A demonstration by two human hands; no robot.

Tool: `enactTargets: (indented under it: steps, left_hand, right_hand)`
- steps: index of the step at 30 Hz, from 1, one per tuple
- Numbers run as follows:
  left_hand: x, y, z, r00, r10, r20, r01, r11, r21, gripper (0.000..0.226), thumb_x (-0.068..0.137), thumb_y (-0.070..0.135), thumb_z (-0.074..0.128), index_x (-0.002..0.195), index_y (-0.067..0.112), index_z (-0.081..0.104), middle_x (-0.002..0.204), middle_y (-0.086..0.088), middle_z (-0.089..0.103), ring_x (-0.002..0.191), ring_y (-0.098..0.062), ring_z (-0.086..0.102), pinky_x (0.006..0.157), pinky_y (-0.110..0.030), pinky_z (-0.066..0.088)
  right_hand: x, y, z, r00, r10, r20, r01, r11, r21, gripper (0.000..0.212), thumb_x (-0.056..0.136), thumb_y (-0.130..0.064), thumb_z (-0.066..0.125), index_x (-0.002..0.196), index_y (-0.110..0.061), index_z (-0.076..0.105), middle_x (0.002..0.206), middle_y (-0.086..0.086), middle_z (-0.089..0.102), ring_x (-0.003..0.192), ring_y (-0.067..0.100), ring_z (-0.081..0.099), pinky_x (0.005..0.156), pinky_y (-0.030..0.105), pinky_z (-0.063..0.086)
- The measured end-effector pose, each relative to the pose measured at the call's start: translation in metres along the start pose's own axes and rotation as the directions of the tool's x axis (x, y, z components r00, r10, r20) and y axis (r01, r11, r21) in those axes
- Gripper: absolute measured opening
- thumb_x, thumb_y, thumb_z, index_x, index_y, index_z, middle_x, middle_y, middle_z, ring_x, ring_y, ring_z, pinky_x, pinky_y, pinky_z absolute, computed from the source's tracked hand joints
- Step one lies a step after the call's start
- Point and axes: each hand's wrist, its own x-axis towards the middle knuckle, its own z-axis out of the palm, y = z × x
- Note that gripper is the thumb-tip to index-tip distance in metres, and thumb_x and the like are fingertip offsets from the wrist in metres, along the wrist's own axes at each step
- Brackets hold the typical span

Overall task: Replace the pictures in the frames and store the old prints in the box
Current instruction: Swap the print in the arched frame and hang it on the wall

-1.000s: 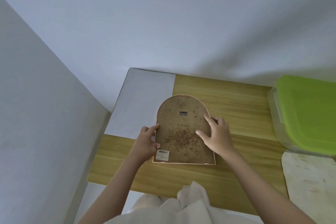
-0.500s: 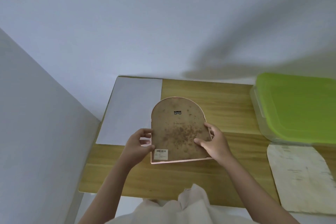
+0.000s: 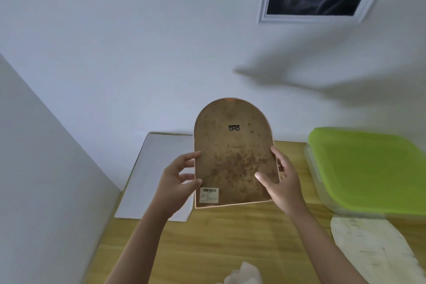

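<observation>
- Frame (image 3: pixel 232 157) is raised off the desk (image 3: pixel 230 237), back facing the camera.
- Box (image 3: pixel 368 168) sits right; paper (image 3: pixel 159 168) left.
- Left hand (image 3: pixel 177 182) and right hand (image 3: pixel 283 180) each pinch a side edge.

Soft, even daylight; broad blurred shadow on wall (image 3: pixel 115 53); wide-angle edges bowed.

The frame (image 3: pixel 232 157) stood centre above the table (image 3: pixel 230 237) (paper (image 3: pixel 161 168) left, box (image 3: pixel 368 168) right, print (image 3: pixel 373 249) near-right).
</observation>
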Motion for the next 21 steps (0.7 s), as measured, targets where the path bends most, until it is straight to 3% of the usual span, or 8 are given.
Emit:
enactTargets:
  steps: [2,5,7,9,12,15,18,21]
  left_hand:
    - [-0.001,0.012,0.003,0.996,0.075,-0.044,-0.075,0.997,0.01,0.052,0.068,0.009,0.066,0.112,0.037,0.062,0.106,-0.001,0.061,0.086,-0.021,0.067,0.069,-0.028,0.054]
    - [-0.004,0.027,0.011,0.979,0.174,-0.11,-0.17,0.984,0.05,0.051,0.067,0.008,0.066,0.108,0.039,0.066,0.106,-0.001,0.065,0.085,-0.015,0.066,0.077,-0.024,0.054]
    - [-0.007,0.037,0.019,0.968,0.197,-0.155,-0.192,0.98,0.046,0.049,0.067,0.011,0.067,0.105,0.042,0.066,0.105,0.003,0.067,0.084,-0.017,0.068,0.08,-0.027,0.054]
    - [-0.011,0.047,0.029,0.957,0.227,-0.181,-0.225,0.974,0.028,0.046,0.069,0.009,0.068,0.105,0.038,0.067,0.104,0.006,0.069,0.085,-0.016,0.068,0.077,-0.027,0.054]
    - [-0.02,0.061,0.046,0.95,0.244,-0.194,-0.26,0.963,-0.063,0.042,0.074,-0.005,0.07,0.101,0.028,0.07,0.095,0.007,0.072,0.087,-0.01,0.068,0.062,-0.023,0.056]
    - [-0.024,0.066,0.057,0.942,0.27,-0.201,-0.289,0.955,-0.07,0.041,0.071,-0.005,0.073,0.099,0.025,0.072,0.095,0.008,0.071,0.09,-0.009,0.065,0.065,-0.023,0.056]
    - [-0.023,0.068,0.063,0.933,0.294,-0.209,-0.312,0.948,-0.057,0.041,0.068,-0.004,0.077,0.098,0.024,0.073,0.1,0.013,0.069,0.089,-0.008,0.065,0.067,-0.021,0.055]
    - [-0.02,0.07,0.068,0.914,0.355,-0.198,-0.365,0.931,-0.014,0.037,0.068,-0.002,0.078,0.097,0.02,0.074,0.102,0.012,0.068,0.09,-0.011,0.066,0.067,-0.021,0.054]
  right_hand:
    - [0.003,-0.008,0.0,0.999,-0.045,-0.03,0.042,0.997,-0.071,0.069,0.077,-0.017,0.076,0.136,-0.029,0.043,0.128,-0.003,0.033,0.123,0.011,0.037,0.098,0.016,0.03]
    - [0.009,-0.027,0.003,0.975,-0.216,-0.05,0.205,0.964,-0.167,0.064,0.079,-0.022,0.074,0.135,-0.027,0.044,0.131,0.001,0.032,0.131,0.02,0.031,0.103,0.025,0.027]
    - [0.009,-0.045,0.006,0.957,-0.289,0.017,0.289,0.951,-0.11,0.062,0.083,-0.029,0.069,0.137,-0.035,0.039,0.134,-0.005,0.038,0.13,0.013,0.037,0.103,0.022,0.032]
    - [0.008,-0.068,0.008,0.953,-0.275,0.124,0.279,0.96,-0.013,0.064,0.086,-0.033,0.065,0.139,-0.044,0.031,0.138,-0.014,0.041,0.129,0.001,0.04,0.101,0.015,0.034]
    - [0.004,-0.098,0.011,0.928,-0.311,0.206,0.286,0.947,0.144,0.071,0.086,-0.035,0.064,0.142,-0.048,0.023,0.137,-0.022,0.044,0.118,0.001,0.052,0.092,0.022,0.046]
    - [0.003,-0.121,0.012,0.907,-0.369,0.205,0.304,0.908,0.287,0.072,0.085,-0.027,0.065,0.143,-0.042,0.024,0.129,-0.032,0.047,0.11,0.003,0.06,0.081,0.03,0.056]
    - [0.003,-0.131,0.013,0.926,-0.336,0.174,0.255,0.894,0.369,0.075,0.081,-0.028,0.07,0.139,-0.047,0.027,0.123,-0.009,0.057,0.092,0.016,0.069,0.074,0.039,0.059]
    - [0.006,-0.13,0.015,0.942,-0.321,0.101,0.258,0.882,0.396,0.073,0.084,-0.015,0.069,0.138,-0.047,0.031,0.116,0.004,0.062,0.091,0.025,0.069,0.069,0.038,0.058]
